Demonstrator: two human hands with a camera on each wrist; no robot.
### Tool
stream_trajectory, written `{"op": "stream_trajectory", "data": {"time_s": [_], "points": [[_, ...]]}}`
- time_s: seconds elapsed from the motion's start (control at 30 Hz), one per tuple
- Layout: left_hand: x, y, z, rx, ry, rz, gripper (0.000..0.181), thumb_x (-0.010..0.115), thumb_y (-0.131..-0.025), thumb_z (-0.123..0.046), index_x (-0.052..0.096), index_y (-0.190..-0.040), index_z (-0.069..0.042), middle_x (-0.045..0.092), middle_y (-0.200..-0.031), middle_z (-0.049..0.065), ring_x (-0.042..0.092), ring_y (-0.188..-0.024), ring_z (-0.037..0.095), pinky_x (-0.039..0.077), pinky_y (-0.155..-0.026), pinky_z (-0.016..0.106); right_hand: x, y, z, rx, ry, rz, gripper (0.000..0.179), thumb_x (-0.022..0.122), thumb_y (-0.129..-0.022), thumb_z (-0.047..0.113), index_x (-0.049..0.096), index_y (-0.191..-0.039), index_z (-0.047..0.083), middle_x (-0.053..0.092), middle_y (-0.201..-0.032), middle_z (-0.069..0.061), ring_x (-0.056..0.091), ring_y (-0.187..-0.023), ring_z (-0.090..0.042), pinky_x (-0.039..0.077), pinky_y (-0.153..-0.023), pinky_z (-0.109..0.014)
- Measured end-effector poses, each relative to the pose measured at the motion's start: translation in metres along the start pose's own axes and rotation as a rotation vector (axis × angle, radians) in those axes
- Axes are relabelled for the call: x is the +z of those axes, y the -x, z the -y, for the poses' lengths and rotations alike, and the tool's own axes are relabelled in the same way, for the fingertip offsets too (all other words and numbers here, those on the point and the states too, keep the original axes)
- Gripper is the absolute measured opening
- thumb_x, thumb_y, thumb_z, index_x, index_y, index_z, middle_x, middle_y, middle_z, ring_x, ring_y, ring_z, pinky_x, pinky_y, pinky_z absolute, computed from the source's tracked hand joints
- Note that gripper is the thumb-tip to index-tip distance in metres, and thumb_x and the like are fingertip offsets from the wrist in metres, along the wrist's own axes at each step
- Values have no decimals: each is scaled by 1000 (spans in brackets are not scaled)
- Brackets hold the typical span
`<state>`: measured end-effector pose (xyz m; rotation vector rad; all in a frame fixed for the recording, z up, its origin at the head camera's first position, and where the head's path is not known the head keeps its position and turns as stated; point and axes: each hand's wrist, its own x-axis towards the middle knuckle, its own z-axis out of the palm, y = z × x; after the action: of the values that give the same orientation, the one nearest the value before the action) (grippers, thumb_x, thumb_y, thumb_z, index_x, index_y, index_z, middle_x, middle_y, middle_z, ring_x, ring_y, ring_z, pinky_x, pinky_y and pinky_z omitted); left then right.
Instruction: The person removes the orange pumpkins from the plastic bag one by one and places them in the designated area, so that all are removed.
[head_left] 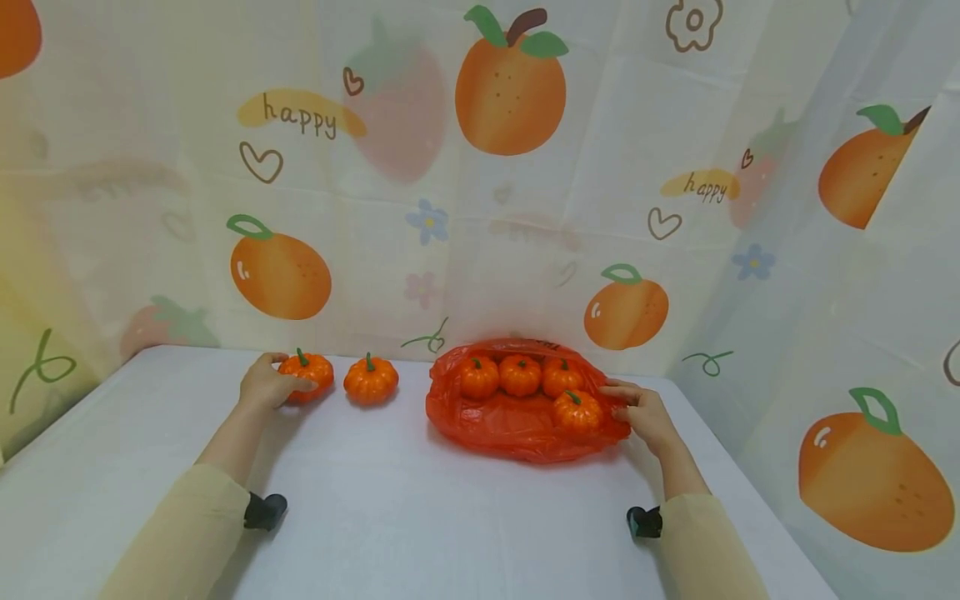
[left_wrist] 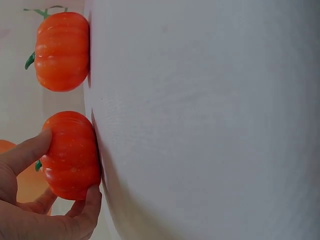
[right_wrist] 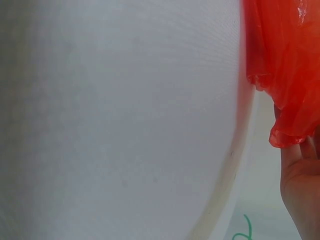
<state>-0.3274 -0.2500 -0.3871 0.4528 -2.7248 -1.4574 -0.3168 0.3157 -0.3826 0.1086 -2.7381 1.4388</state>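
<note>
My left hand (head_left: 264,383) grips a small orange toy pumpkin (head_left: 307,379) with a green stem at the left of the table. In the left wrist view, the thumb lies on one side of this pumpkin (left_wrist: 72,155) and fingertips reach round the other. A second pumpkin (head_left: 371,381) sits just to its right. Farther right lies a red plastic bag (head_left: 487,425), its mouth facing me, with several pumpkins (head_left: 519,376) inside. My right hand (head_left: 647,415) holds the bag's right edge; in the right wrist view, the red plastic (right_wrist: 295,120) hides its fingertips.
A white-covered table (head_left: 435,525) carries everything. Right behind it hangs a pale curtain (head_left: 525,275) printed with fruit, which also runs along the right side. Black wrist straps (head_left: 264,511) show at both sleeves.
</note>
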Motion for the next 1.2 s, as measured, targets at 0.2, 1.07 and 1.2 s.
{"op": "stream_trajectory", "data": {"time_s": [0.2, 1.07, 1.2], "points": [[-1, -1, 2, 6, -10, 11, 79, 67, -85, -16, 25, -147, 9, 31, -150, 36, 35, -131, 48, 38, -115, 57, 1, 0, 1, 13, -2, 4, 47, 48, -90, -6, 57, -135, -2, 39, -156, -21, 29, -146, -43, 49, -108, -50], [1, 9, -18, 20, -31, -117, 95, 72, -83, -23, 15, -155, 0, 20, -148, 43, 22, -131, 58, 34, -104, 65, 0, 1, 0, 9, -23, 0, 47, 48, -89, -7, 56, -135, -3, 41, -155, -21, 30, -146, -42, 48, -109, -48], [3, 13, -27, 48, -12, -106, 96, 73, -83, -23, 13, -156, -2, 16, -153, 40, 19, -134, 59, 32, -106, 69, 0, 1, 0, 12, -24, 0, 47, 47, -89, -7, 57, -135, -3, 41, -155, -21, 30, -146, -43, 49, -108, -47]]}}
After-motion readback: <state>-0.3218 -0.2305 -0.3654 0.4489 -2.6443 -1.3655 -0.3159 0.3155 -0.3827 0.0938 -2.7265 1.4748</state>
